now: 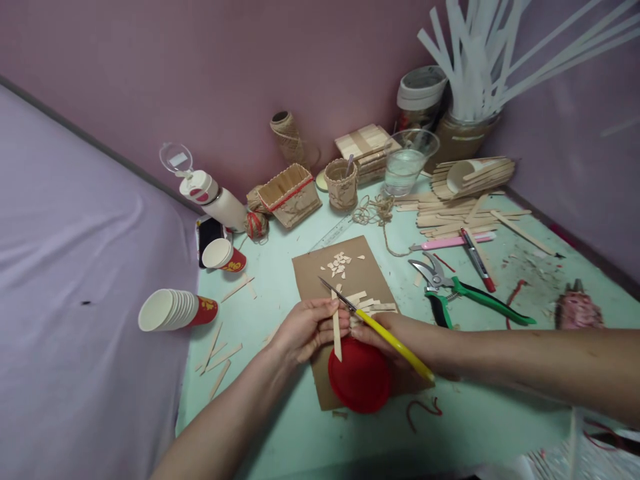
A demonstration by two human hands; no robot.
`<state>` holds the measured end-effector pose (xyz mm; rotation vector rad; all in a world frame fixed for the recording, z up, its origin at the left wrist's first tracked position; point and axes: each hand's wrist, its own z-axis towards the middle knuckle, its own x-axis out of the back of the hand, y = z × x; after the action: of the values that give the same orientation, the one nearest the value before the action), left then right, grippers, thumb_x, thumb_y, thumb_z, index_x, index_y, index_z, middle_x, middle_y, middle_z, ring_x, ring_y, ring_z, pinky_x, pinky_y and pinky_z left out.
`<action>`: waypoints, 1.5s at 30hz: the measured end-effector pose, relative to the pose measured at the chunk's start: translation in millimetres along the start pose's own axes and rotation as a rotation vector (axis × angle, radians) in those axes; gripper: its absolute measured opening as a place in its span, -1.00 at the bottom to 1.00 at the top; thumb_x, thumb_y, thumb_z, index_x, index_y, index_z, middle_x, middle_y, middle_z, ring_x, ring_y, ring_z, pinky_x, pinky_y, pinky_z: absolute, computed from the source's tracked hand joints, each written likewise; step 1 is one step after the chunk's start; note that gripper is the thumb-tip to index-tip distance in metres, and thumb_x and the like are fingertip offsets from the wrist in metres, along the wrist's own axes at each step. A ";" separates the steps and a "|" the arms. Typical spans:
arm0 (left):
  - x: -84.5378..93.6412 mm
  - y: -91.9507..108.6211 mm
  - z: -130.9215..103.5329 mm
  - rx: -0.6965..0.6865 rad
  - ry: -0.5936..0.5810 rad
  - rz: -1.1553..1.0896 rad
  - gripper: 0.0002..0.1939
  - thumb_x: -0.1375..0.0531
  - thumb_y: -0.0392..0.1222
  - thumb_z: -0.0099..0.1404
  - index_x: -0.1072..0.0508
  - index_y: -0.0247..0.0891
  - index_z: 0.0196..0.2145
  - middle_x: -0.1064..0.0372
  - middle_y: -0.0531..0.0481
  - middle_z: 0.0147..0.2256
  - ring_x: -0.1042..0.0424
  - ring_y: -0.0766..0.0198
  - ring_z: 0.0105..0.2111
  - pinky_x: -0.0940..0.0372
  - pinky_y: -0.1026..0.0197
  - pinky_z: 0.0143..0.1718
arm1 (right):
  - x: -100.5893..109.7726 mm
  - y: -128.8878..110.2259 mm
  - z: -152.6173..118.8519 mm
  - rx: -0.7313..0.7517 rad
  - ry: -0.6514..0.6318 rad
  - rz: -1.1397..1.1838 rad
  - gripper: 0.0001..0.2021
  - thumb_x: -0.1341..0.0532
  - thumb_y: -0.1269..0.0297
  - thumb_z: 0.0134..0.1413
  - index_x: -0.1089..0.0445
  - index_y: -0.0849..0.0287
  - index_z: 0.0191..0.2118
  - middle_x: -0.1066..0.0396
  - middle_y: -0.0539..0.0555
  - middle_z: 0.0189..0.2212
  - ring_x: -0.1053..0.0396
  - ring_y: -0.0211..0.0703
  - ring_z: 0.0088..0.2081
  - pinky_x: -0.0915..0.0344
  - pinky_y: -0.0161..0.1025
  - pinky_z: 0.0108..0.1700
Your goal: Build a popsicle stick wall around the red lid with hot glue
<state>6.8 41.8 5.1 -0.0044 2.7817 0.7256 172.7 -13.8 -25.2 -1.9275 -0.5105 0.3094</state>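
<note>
L hand (307,327) o/ cardbd (313,277) edge

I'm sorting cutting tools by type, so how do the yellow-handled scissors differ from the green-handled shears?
The scissors are in the right hand; the shears lie on the table. The scissors have a yellow handle, the shears green ones. The scissors' blades look slim and straight, the shears' broader and curved. Both have metal blades.

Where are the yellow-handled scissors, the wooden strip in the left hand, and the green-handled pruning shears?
Yellow-handled scissors (378,329): head view, on the yellow handle.
Wooden strip (337,327): head view, midway along its length.
Green-handled pruning shears (473,294): head view, on a green handle.
</note>
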 end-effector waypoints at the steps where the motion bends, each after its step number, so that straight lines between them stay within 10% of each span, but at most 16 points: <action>1: -0.3 0.8 -0.2 -0.003 0.002 -0.005 -0.91 -0.19 -0.41 0.25 -0.49 -0.47 -0.39 -0.47 -0.11 -0.51 -0.47 0.37 -0.58 -0.45 0.37 -0.49 | 0.9 -0.2 -0.7 -0.031 -0.007 -0.002 -0.57 -0.14 -0.12 0.09 -0.46 0.19 -0.24 -0.48 0.12 -0.29 -0.36 -0.12 -0.30 -0.32 -0.23 -0.24; 15: 12.4 -8.0 -27.5 -0.225 -0.098 0.059 -0.76 -0.37 -0.17 0.10 -0.51 -0.40 -0.33 -0.47 -0.06 -0.50 -0.46 0.37 -0.55 -0.43 0.36 -0.46 | 1.6 -37.3 -44.3 -0.135 0.001 0.260 -0.52 -0.05 -0.25 0.10 -0.33 0.12 -0.36 0.00 -0.14 -0.72 -0.10 -0.28 -0.61 -0.21 -0.28 -0.44; 29: -11.3 -37.5 -17.6 -0.497 -0.124 0.089 -0.65 -0.40 -0.04 0.01 -0.52 -0.37 -0.34 -0.47 -0.04 -0.50 -0.45 0.31 -0.50 -0.39 0.24 -0.36 | 2.8 -7.9 -90.8 -0.145 0.446 -0.117 -0.62 -0.07 -0.15 0.06 -0.04 0.07 -0.43 -0.06 -0.10 -0.58 -0.06 -0.26 -0.53 -0.12 -0.27 -0.46; 45: -14.8 -39.9 -28.7 -0.690 -0.170 0.543 -0.80 -0.18 -0.20 0.21 -0.54 -0.28 -0.51 -0.49 -0.03 -0.49 -0.44 0.26 -0.45 -0.30 0.29 -0.32 | 1.8 -26.5 -106.8 -0.257 0.326 -0.444 -0.60 -0.33 0.16 -0.20 -0.22 0.09 -0.21 -0.39 0.03 -0.28 -0.33 -0.05 -0.26 -0.17 -0.24 -0.29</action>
<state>16.6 -7.8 13.9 0.6577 2.2362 1.6844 215.5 -89.9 41.7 -1.9933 -0.7643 -0.3668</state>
